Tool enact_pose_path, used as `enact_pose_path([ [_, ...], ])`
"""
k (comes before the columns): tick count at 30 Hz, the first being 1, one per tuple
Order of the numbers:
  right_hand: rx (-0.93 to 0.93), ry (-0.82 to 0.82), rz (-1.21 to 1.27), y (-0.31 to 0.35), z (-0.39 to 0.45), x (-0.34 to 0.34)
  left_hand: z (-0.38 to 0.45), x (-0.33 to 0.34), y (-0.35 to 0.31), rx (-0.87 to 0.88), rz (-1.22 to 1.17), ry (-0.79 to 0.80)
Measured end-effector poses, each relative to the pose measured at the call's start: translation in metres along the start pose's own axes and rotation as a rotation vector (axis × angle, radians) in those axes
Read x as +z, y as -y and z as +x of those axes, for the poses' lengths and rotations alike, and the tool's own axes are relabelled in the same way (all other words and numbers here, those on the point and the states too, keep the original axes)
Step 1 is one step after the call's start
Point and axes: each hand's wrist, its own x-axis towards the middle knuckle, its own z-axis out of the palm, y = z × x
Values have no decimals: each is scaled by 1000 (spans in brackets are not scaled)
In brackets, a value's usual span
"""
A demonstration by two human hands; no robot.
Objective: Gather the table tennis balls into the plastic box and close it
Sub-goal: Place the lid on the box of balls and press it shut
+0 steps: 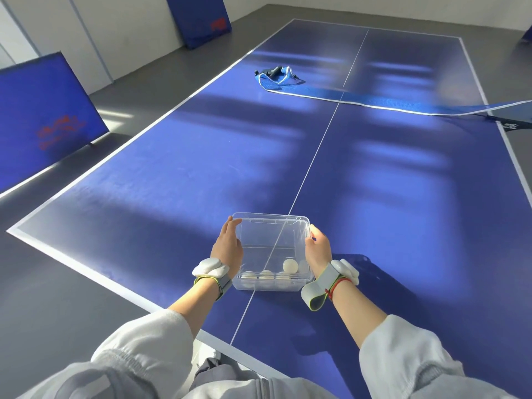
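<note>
Several table tennis balls (289, 265) lie in the clear plastic box (272, 226) at lower centre, on the blue table (172, 182); we press our left hand (227, 249) and right hand (318, 250) flat against its sides.

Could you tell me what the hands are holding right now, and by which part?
The plastic box, by its side walls: left hand on one side, right hand on the other.

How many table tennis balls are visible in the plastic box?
5, possibly more hidden: three in a row along the near wall of the plastic box, at; two behind.
</note>
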Motion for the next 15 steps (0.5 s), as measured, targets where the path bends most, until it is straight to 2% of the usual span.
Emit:
enact_pose_path([
  [6,0,-1,-25,4,1,5,2,0,9,-37,7,0],
  [15,-12,-39,-31,2,-13,0,-1,4,12,4,19,-26],
])
